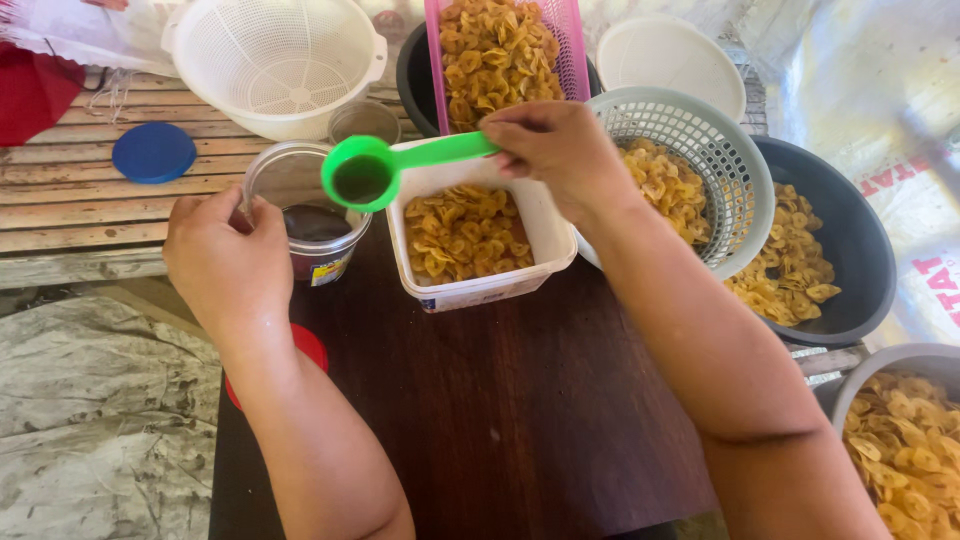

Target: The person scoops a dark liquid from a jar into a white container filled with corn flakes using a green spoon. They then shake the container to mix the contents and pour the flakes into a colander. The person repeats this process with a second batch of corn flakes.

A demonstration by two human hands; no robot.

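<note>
A: Your right hand (560, 150) pinches the green scoop's (385, 168) handle; your left hand (228, 262) wraps the clear jar (305, 215).

B: Scoop position?

A: Between your hands, its bowl over the jar rim, dark powder inside.

B: Counts?

A: One scoop, one jar, one white tub of yellow chips (470, 235) just right, on the dark bench (480, 400).

Single head view, steeply down, close over dark table (480, 420).
</note>
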